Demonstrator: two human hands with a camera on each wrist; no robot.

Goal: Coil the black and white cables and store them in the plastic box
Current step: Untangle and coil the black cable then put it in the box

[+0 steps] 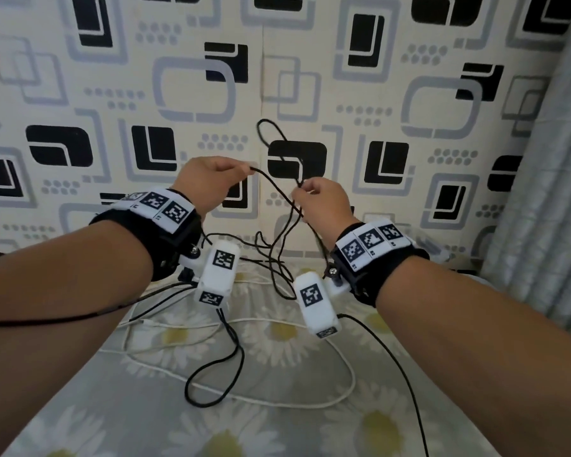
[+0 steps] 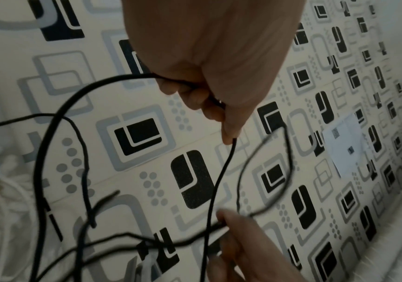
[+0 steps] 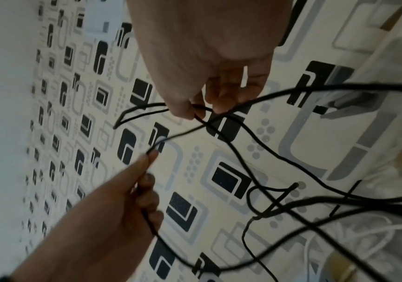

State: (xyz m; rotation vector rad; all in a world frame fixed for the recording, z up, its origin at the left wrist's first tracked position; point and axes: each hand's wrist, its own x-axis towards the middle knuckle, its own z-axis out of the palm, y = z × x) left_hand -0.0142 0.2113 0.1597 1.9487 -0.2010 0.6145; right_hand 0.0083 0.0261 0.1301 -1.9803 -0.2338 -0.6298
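Backdrop: wallpaper [image 1: 360,103] with black and grey rounded squares at 12 o'clock; floral bedsheet [image 1: 277,433] below as the work surface.
Black cable [image 1: 274,183]: lifted in front of the wall, one strand slack between both hands, a small loop standing up at 12 o'clock above the right hand, the rest trailing in loose tangles down to the sheet.
Left hand [image 1: 208,183]: at 10 o'clock, fingers curled, pinching the cable near one end.
Right hand [image 1: 320,202]: at 2 o'clock, fingertips pinching the base of the loop.
White cable [image 1: 310,404]: lying loose on the sheet at 6 o'clock, untouched.
Plastic box: a clear edge near 3 o'clock may be it; cannot tell.
Step, my reading: first turns of the black coil being formed.
Doing it well: keep the right-hand pinch fixed as anchor, feed even loops with the left hand, and shake the trailing tangle free before each turn.
Risk: trailing strands crossing on the sheet could knot.
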